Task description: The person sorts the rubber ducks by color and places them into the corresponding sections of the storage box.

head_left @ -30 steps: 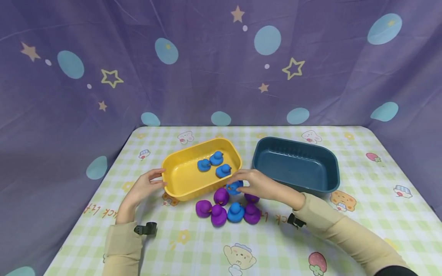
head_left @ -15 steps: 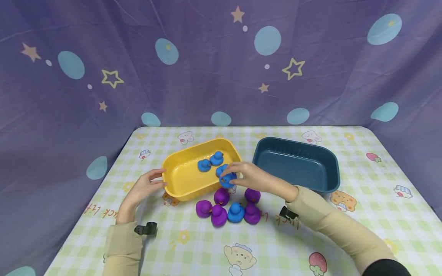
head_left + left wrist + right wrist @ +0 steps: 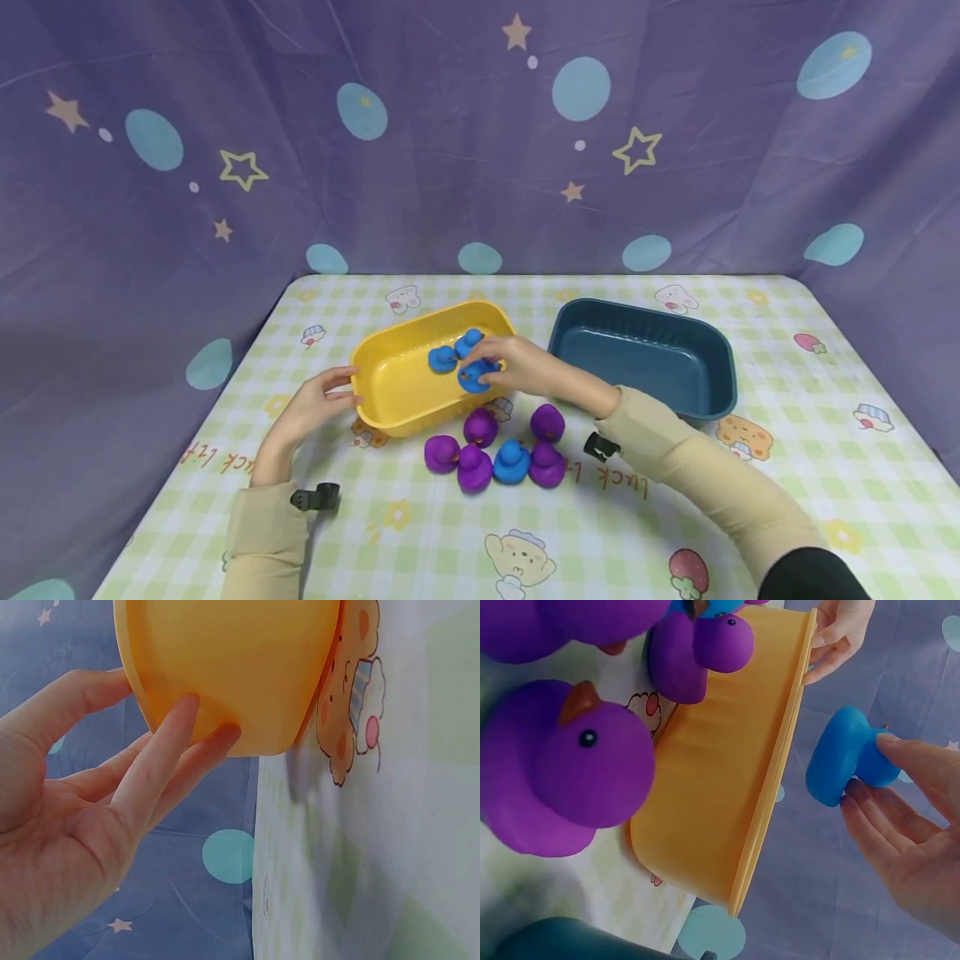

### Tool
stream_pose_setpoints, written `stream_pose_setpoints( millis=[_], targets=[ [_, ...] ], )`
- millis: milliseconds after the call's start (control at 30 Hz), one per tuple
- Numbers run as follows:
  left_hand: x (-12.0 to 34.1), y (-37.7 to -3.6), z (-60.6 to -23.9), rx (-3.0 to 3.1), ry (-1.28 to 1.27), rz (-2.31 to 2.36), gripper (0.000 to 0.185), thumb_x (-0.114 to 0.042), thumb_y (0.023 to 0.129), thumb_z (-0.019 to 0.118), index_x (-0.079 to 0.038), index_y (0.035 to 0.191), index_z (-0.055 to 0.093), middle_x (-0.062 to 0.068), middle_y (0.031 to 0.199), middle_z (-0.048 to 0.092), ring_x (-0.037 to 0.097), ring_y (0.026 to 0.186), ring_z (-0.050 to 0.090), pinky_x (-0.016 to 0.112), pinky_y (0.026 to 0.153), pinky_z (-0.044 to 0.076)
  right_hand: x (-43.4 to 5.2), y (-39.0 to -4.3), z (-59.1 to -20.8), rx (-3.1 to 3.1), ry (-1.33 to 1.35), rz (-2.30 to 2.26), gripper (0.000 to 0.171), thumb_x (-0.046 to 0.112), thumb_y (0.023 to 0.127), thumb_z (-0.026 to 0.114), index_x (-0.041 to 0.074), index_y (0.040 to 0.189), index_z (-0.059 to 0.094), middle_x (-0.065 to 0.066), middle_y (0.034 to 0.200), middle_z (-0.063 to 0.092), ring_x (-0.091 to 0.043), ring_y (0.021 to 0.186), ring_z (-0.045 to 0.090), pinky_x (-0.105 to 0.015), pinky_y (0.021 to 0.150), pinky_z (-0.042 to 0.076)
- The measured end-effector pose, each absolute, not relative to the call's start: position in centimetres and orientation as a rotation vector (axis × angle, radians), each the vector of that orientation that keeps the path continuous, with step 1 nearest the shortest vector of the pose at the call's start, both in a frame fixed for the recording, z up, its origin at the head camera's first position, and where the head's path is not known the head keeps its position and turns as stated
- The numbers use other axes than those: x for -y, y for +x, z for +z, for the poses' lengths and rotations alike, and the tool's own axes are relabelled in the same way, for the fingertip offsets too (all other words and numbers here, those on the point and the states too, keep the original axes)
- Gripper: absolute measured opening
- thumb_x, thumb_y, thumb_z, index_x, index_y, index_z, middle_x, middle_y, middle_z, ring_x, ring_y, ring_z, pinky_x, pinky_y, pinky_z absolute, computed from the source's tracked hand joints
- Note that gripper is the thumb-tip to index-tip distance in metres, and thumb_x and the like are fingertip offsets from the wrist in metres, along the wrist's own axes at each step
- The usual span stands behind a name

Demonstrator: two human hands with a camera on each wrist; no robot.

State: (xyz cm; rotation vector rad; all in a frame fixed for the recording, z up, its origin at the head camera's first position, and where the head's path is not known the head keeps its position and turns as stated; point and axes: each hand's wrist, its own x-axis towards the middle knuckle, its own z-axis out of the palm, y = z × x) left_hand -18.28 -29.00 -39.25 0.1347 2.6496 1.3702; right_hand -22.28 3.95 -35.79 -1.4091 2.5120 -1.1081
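My right hand [image 3: 517,363] pinches a blue rubber duck [image 3: 840,757] between thumb and fingers, over the right part of the yellow tub [image 3: 397,421]. Inside that tub sit a blue duck [image 3: 442,359] and a second blue duck [image 3: 468,341]; the third there is mostly hidden behind my right hand and the held duck. My left hand [image 3: 311,408] touches the tub's left end, its fairly straight fingers lying against the outer wall and rim in the left wrist view. In front of the tub, several purple ducks [image 3: 475,468] and one blue duck [image 3: 512,462] stand on the table.
A dark teal tub [image 3: 645,367] stands to the right of the yellow one, with no ducks visible in it. A green checked cloth [image 3: 420,550] with printed pictures covers the table. Behind it hangs a purple curtain [image 3: 450,192] with stars.
My right hand has picked the blue duck up from among the ducks on the table and carried it left and away from me, over the yellow tub. My left hand stays at the tub's end.
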Motion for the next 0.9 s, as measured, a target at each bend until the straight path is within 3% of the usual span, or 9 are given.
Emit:
stream_pose_setpoints(
  millis=[300,533,900],
  targets=[
    [28.9,-18.1,-39.0,-2.64,0.135,1.369,0.055,-0.011,0.086,0.059,0.009,0.132,0.037,0.033,0.13,0.041,0.042,0.108,0.054,0.043,0.09,0.045,-2.6,-23.4,-36.0,-2.508,-1.378,-1.107,0.023,0.003,0.08,0.067,0.003,0.103,0.068,-0.009,0.1,0.065,-0.016,0.084,0.058,-0.023,0.075,0.05],
    [28.9,-18.2,-39.1,-2.636,0.141,1.368,0.055,-0.01,0.087,0.059,0.009,0.133,0.037,0.033,0.131,0.04,0.042,0.109,0.053,0.043,0.09,0.045,-1.6,-24.0,-36.1,-2.478,-1.307,-1.084,0.025,0.001,0.08,0.066,0.002,0.105,0.067,-0.01,0.102,0.065,-0.02,0.096,0.061,-0.02,0.082,0.049],
    [29.0,-18.3,-39.3,-2.645,0.143,1.369,0.053,-0.01,0.087,0.059,0.008,0.133,0.037,0.033,0.131,0.041,0.042,0.109,0.054,0.044,0.09,0.045,-0.3,-25.2,-36.7,-2.499,-1.247,-0.965,0.026,0.005,0.079,0.069,0.004,0.105,0.068,-0.011,0.109,0.066,-0.02,0.095,0.063,-0.019,0.079,0.049]
  ],
)
